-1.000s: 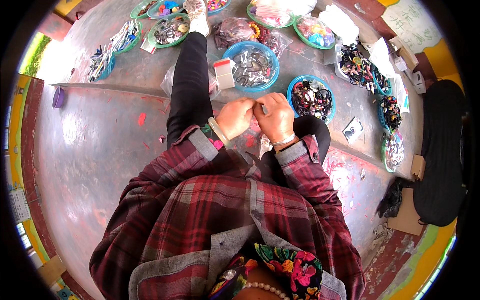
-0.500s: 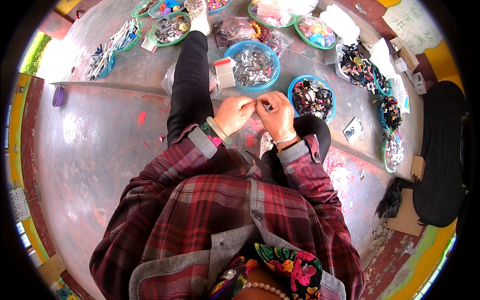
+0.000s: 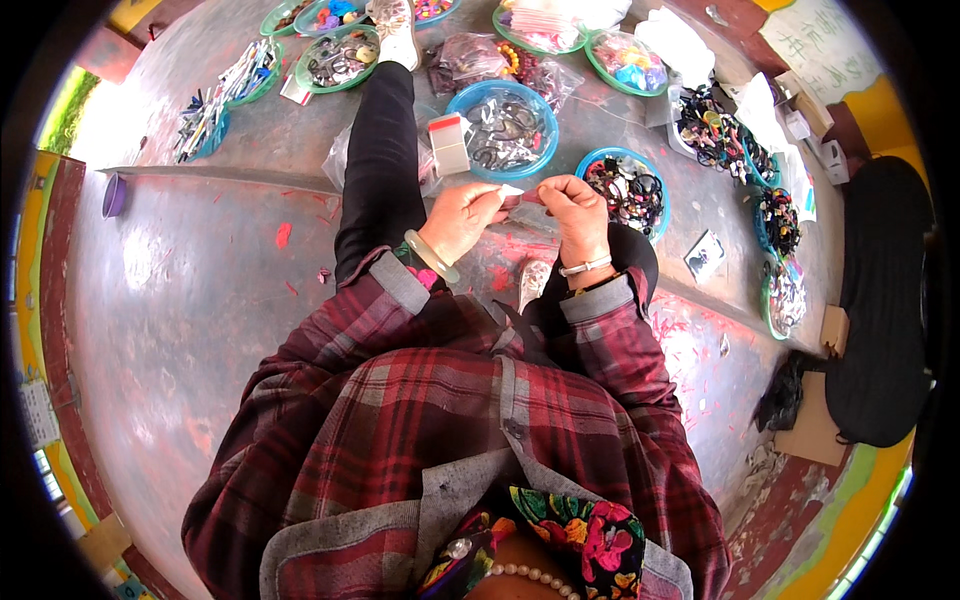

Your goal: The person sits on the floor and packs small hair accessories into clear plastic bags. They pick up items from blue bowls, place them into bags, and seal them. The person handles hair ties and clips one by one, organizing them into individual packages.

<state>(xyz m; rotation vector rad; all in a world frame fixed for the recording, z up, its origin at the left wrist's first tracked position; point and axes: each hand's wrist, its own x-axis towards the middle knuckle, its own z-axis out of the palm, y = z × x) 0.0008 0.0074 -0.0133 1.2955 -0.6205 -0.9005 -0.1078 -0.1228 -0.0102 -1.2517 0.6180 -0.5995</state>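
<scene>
My left hand (image 3: pixel 462 216) and my right hand (image 3: pixel 572 204) meet in front of me above my lap, fingertips pinched on one small clear packet with a red strip (image 3: pixel 522 194). A pale green bangle sits on my left wrist and a white band on my right. Just beyond the hands stands a blue bowl (image 3: pixel 478 100) of small clear-wrapped pieces, with a small stack of red-topped bags (image 3: pixel 449 143) leaning beside it. A second blue bowl (image 3: pixel 596 162) with dark mixed hair ties lies to the right of my right hand.
Several green and blue bowls (image 3: pixel 338 58) of colourful small items ring the grey floor ahead and to the right (image 3: pixel 781 296). My left leg in black stretches forward (image 3: pixel 381 170). A black bag (image 3: pixel 880 300) lies at right, a purple cup (image 3: pixel 114 194) at left.
The hands have drifted slightly apart and upward, and the small packet is now stretched between the fingertips of both.
</scene>
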